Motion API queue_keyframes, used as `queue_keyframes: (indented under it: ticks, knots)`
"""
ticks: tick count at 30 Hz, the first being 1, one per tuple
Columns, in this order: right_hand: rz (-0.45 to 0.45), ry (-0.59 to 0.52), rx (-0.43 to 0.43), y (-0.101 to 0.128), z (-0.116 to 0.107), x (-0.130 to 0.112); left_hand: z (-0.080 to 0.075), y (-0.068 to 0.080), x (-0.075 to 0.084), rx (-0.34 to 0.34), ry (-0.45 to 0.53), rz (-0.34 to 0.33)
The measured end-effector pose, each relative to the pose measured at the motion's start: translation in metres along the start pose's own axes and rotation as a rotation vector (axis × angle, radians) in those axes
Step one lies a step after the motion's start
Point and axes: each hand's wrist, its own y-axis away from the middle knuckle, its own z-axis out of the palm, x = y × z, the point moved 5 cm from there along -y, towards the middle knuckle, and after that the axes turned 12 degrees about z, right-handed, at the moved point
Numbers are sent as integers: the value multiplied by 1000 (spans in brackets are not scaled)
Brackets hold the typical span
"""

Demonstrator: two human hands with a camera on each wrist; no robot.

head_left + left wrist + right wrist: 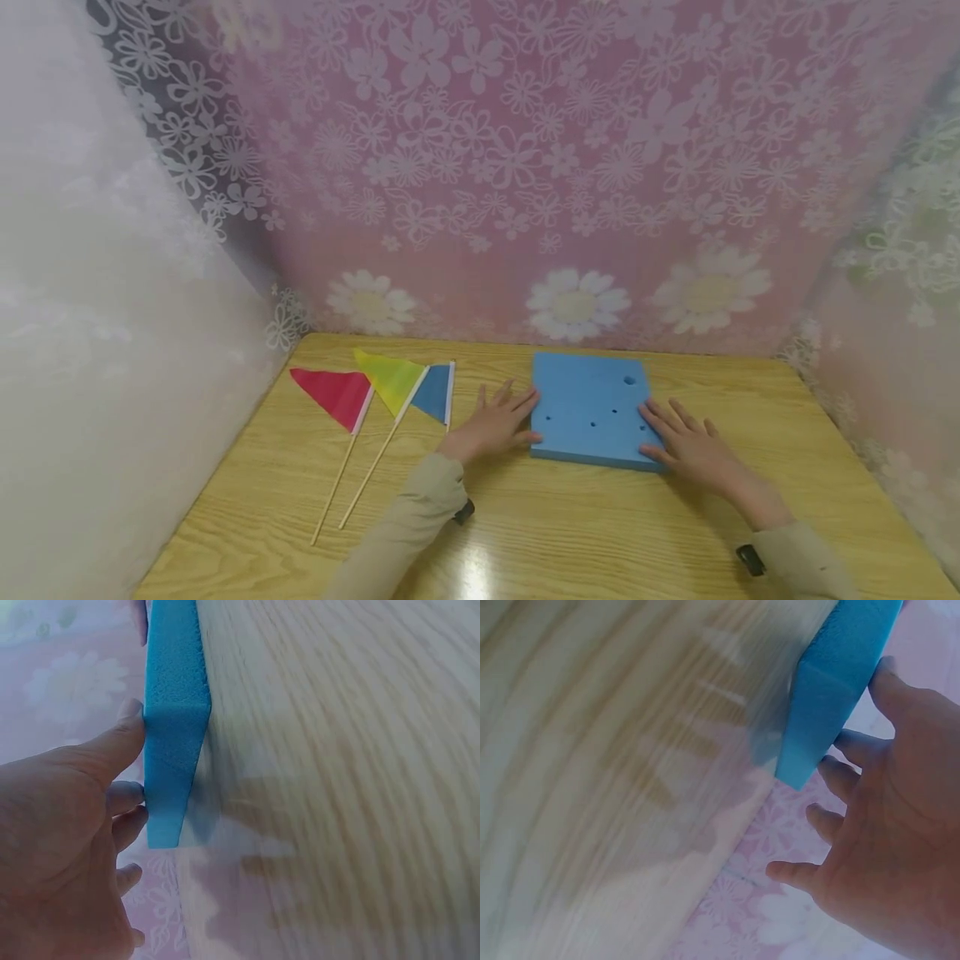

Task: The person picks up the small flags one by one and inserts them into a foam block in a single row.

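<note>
Writing: no brand, label or lettering readable anywhere.
Flags: at lower left of the head view, three flags lie flat on the desk (600,533) — red flag (335,395), yellow flag (390,380), blue flag (434,392) — sticks running down toward the near edge, well left of the hands.
Left hand: the left hand (495,425) lies flat, fingers spread and straight, just left of centre; in the left wrist view its thumb and fingertips (129,796) touch the side of the foam block (174,735). Grip apart, clamping nothing.
Foam block: the blue slab (592,408) lies flat at centre frame, between both hands, small holes in its top and a bigger one near its upper right corner.
Right hand: the right hand (693,450) rests at the block's lower right corner, fingers extended and apart, some lying on the top face, touching the foam.
Room: bare wood runs right of the block to the desk's edge and across the near strip; floral curtains close off the left, back and right sides.
</note>
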Motion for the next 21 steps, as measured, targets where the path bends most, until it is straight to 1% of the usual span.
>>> queue_keyframes:
  ticks: [3, 5, 7, 10, 16, 21]
  knots:
    - [3, -19, -14, 0, -4, -11, -2, 7, -3, 0, -3, 2]
    - [15, -30, -44, -1, -6, -17, -3, 10, -6, 7, -6, 2]
    - [25, -24, -72, -2, -6, -21, -4, 14, -8, 16, -2, 0]
    - [24, -23, -93, -4, -5, -27, -4, 20, -11, 30, 18, -14]
    - [1, -13, -89, -7, 1, -38, -4, 35, -15, 43, 65, -35]
    - [-9, 5, -78, -9, 4, -48, -5, 44, -19, 52, 55, -49]
